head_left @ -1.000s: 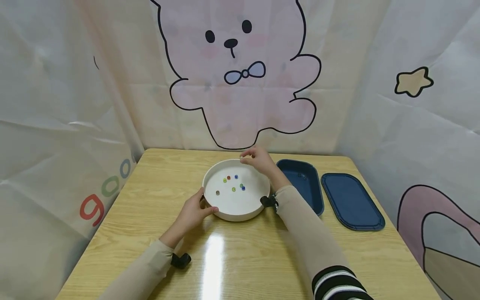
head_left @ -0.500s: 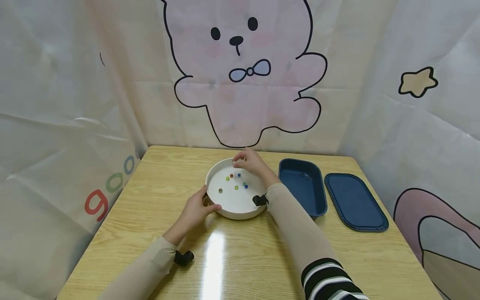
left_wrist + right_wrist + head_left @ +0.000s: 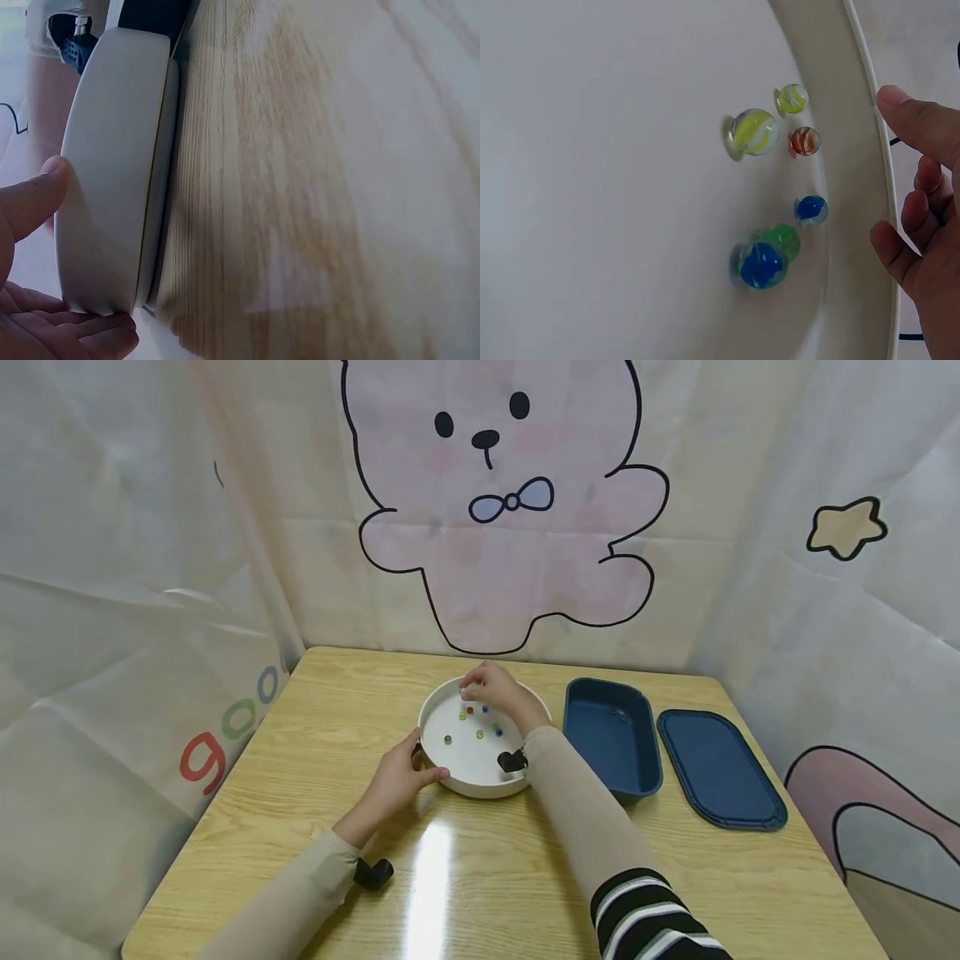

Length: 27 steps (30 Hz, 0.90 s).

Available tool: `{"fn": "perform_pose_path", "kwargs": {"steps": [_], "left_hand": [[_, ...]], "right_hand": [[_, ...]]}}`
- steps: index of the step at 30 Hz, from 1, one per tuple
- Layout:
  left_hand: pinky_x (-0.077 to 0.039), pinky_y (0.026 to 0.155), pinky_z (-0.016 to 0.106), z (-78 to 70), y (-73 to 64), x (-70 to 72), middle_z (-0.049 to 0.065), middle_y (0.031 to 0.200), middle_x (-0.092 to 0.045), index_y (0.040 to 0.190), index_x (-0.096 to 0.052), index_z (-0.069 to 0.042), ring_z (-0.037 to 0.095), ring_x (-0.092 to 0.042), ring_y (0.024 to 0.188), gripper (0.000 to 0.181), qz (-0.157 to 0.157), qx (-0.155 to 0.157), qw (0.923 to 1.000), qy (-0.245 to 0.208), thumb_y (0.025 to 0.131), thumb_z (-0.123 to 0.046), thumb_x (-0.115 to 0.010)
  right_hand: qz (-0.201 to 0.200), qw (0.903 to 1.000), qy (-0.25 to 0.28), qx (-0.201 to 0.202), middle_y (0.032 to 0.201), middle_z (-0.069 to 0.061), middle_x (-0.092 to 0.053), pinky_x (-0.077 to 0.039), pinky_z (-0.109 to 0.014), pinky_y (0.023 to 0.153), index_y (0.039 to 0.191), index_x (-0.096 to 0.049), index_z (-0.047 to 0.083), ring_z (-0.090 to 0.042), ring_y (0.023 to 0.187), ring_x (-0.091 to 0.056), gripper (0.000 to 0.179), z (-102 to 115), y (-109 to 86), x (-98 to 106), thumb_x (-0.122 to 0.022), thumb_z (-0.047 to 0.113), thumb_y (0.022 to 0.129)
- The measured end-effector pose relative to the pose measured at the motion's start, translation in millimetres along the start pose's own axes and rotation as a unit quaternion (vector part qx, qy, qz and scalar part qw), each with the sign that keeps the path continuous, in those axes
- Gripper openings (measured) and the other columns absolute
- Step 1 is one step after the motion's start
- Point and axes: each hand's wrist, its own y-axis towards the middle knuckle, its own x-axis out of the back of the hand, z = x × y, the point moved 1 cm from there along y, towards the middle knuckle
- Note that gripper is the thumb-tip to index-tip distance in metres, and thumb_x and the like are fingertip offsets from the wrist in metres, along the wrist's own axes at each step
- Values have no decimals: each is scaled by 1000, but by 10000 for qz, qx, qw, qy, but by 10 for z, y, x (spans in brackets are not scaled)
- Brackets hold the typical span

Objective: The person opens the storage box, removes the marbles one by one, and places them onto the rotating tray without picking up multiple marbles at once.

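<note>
A round white dish (image 3: 477, 789) with a raised wall stands on the table, several glass marbles spread over its floor. Among them are a red one (image 3: 805, 141), a large yellow one (image 3: 754, 132) and a dark blue one (image 3: 763, 265) against a green one (image 3: 783, 240). My left hand (image 3: 397, 783) grips the dish's left side, thumb (image 3: 34, 199) against the wall and fingers around its edge. My right hand (image 3: 495, 690) is at the far rim, fingers bent. A pale spot shows near its fingertips in the head view; I cannot tell whether it is held.
Right of the dish stands a deep dark-blue box (image 3: 611, 752) with a few small clear pieces (image 3: 618, 715) inside. A flat dark-blue lid (image 3: 722, 768) lies beyond it, near the table's right edge. A printed curtain (image 3: 510, 577) hangs behind the table.
Against the dish, my right hand has shifted left along the far rim and slightly inward. The left hand keeps its grip. The whole head view has swung a little, carrying everything rightward.
</note>
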Motion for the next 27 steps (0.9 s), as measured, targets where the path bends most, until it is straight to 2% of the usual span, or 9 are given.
{"fn": "perform_pose_path", "kwargs": {"steps": [3, 6, 9, 14, 18, 22, 27], "left_hand": [[-37, 119, 51, 9, 21, -15, 21, 161, -38, 161, -26, 0, 37, -39, 147, 100, -8, -62, 10000, -43, 86, -29, -85], [-38, 119, 52, 14, 23, -21, 21, 160, -40, 161, -28, -2, 38, -40, 147, 98, -22, -105, 9999, -107, 86, -28, -85], [-37, 119, 52, 13, 14, -18, 20, 160, -41, 161, -28, -3, 38, -41, 146, 98, -40, -79, 9999, -117, 86, -28, -85], [-37, 119, 51, 19, 10, -33, 20, 160, -41, 161, -30, -3, 37, -41, 146, 97, -101, -57, 9997, -202, 85, -26, -86], [-38, 119, 51, 27, 0, -67, 20, 161, -39, 161, -28, -3, 38, -41, 146, 98, -90, -35, 9996, -284, 85, -25, -86], [-38, 119, 51, 42, -21, -71, 19, 162, -38, 162, -29, -5, 37, -40, 147, 98, -130, 41, 9993, -353, 85, -25, -86], [-37, 119, 53, 34, -8, -53, 20, 161, -39, 161, -29, -3, 38, -40, 147, 96, -142, -1, 9994, -307, 86, -24, -85]], "right_hand": [[-44, 10000, -45, -24, 113, -4, -59, -51, -37, 89, 111, -78, 17, -22, 100, -56, 20, 8, -6, 25, -80, 23, 92], [-226, 9994, -214, 138, 112, -3, -58, -50, -36, 87, 111, -78, 19, -21, 99, -55, 20, 20, -26, 69, -80, 25, 92], [-349, 9987, -177, 312, 112, -7, -57, -48, -38, 86, 112, -78, 18, -22, 99, -52, 20, 62, -84, 162, -78, 25, 93], [-522, 9978, -5, 405, 117, -12, -58, -47, -44, 95, 116, -77, 15, -28, 109, -52, 23, 129, -238, 390, -77, 25, 95], [-711, 9969, -8, 339, 118, -6, -56, -47, -48, 103, 117, -76, 15, -28, 116, -52, 24, 144, -391, 595, -77, 25, 95], [-832, 9959, -25, 351, 115, -4, -55, -48, -51, 104, 118, -76, 15, -28, 117, -53, 27, 111, -536, 777, -77, 29, 95], [-1105, 9933, -18, 328, 114, -6, -55, -49, -52, 103, 119, -76, 11, -29, 115, -54, 29, -45, -700, 1011, -77, 27, 94]]}}
